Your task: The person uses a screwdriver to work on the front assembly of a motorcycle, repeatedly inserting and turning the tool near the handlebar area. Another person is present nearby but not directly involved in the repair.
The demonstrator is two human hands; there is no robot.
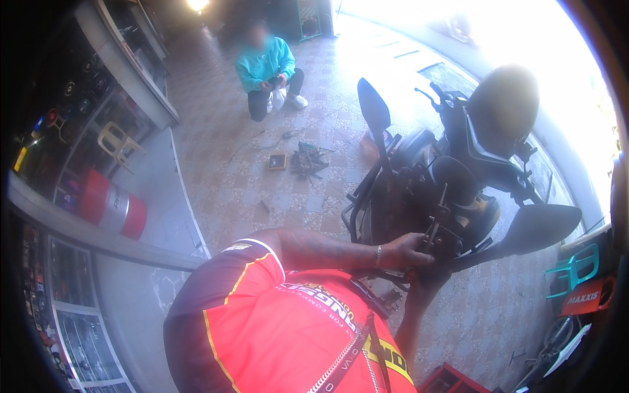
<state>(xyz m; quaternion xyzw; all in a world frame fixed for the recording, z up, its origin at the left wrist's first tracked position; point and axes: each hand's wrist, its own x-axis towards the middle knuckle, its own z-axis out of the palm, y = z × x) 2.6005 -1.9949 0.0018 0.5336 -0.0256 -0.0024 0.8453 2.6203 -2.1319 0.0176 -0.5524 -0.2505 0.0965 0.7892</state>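
Observation:
My left hand (405,251), with a bracelet at its wrist, reaches across to the dark front of a motorcycle (386,209). Its fingers are closed around a small dark part or tool there, with thin metal pieces standing up just beyond; its kind is too dark to make out. Below it, my right hand (427,280) comes up against the underside of the same dark assembly, its fingers hidden. One mirror (550,228) extends to the right of my hands, and another mirror (374,108) stands at the far side.
A person in a teal jacket (265,69) crouches ahead, holding something small. On the tiled floor lie a pile of metal parts (308,161) and a small box (278,162). A red-and-white drum (113,204) and beige chair (119,144) stand left; a teal chair (576,268) stands right.

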